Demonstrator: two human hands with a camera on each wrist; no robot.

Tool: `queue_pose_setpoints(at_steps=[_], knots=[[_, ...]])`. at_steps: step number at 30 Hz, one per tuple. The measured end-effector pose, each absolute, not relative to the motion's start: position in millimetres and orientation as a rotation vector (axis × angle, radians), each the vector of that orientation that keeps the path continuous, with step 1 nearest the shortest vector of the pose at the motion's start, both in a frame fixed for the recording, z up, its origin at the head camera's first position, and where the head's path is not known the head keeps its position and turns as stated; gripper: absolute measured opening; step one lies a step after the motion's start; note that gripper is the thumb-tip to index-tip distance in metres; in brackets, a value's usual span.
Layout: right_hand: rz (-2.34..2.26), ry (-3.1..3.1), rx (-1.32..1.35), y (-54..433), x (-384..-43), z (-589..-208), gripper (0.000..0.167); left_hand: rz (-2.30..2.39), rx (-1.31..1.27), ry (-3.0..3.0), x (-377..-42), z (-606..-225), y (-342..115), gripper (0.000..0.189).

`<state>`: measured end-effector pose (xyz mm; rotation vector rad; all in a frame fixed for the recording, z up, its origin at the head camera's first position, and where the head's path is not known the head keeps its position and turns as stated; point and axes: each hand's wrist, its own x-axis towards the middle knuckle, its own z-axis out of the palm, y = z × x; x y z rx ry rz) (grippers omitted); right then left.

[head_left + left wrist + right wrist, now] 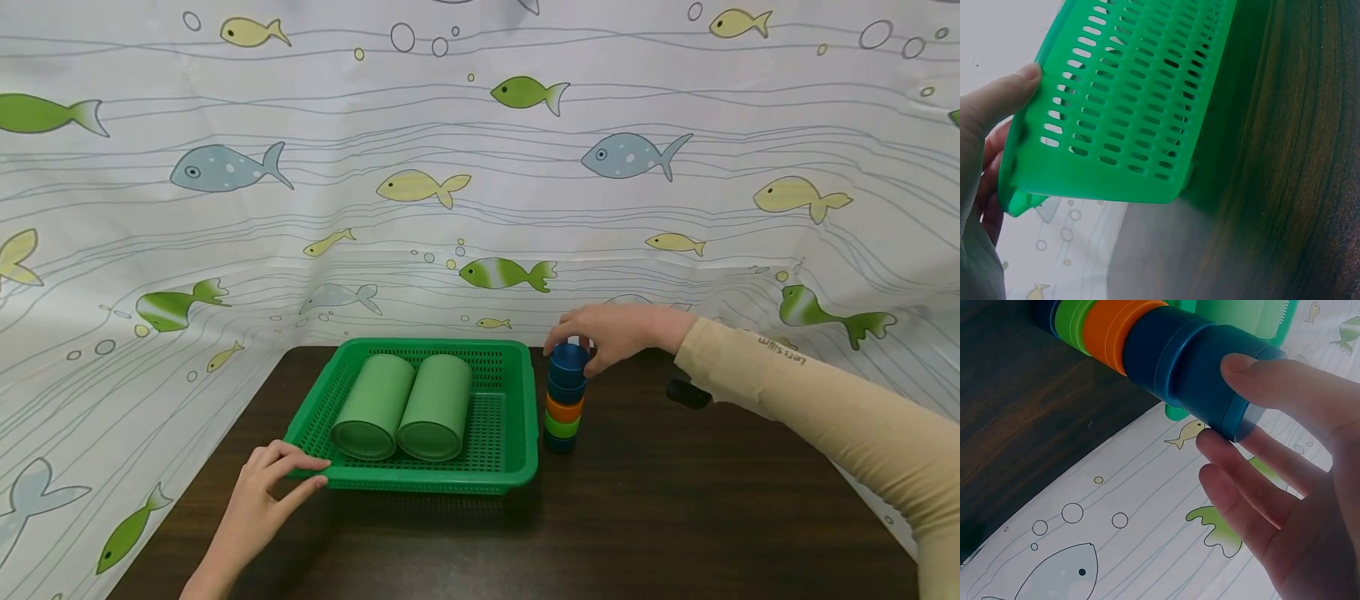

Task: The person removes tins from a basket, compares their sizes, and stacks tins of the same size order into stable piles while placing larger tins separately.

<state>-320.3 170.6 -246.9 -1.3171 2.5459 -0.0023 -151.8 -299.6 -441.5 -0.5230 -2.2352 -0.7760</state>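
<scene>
My left hand pinches the front left corner of a green plastic basket, its thumb on the outside of the rim in the left wrist view. Inside the basket lie two pale green cylinders, side by side. Just right of the basket stands an upright stack of coloured cups: dark blue lowest, then light green, orange and blue. My right hand holds the blue cup at the top, thumb on one side and fingertips at its rim on the other.
The basket and the stack stand on a dark brown wooden table. A white sheet printed with fish hangs behind the table and along both sides. A small black object shows under the right wrist, by the beige sleeve.
</scene>
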Motion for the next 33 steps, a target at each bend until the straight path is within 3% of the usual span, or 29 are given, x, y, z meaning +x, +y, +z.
queue_pose_setpoints(at_steps=[33], knots=[[0.032,2.542,-1.317,170.4,-319.2,-247.9,0.058,-0.77,-0.527,-2.233,-149.8,-438.0,-296.8,0.045]])
